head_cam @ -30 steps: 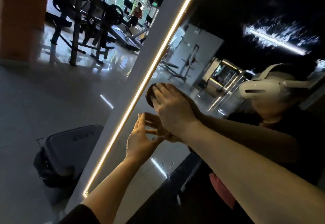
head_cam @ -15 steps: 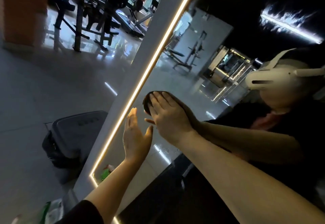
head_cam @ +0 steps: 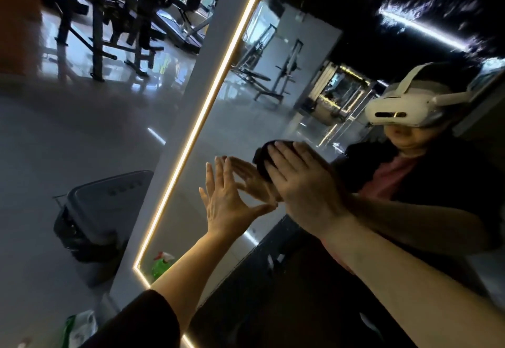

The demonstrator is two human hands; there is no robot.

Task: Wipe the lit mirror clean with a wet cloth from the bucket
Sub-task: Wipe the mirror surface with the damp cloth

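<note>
The tall mirror [head_cam: 246, 107] fills the right of the view, with a glowing light strip [head_cam: 207, 107] along its left and bottom edges. My right hand [head_cam: 303, 183] lies flat, fingers straight, pressing a dark cloth [head_cam: 262, 159] against the glass. Just left of it, my left hand [head_cam: 226, 200] rests open on the mirror with its fingers spread. Both hands and a person in a white headset show as reflections in the glass. No bucket can be seen.
A dark grey box [head_cam: 98, 216] stands on the shiny floor left of the mirror frame. A green spray bottle [head_cam: 161, 265] shows reflected at the mirror's lower corner. Black gym machines [head_cam: 114, 14] stand at the back left. A green-white bag [head_cam: 79, 325] lies near my left sleeve.
My right hand has slid the cloth lower and to the right on the glass, away from the light strip. The left hand followed alongside. My view dropped, showing the mirror's bottom corner.
</note>
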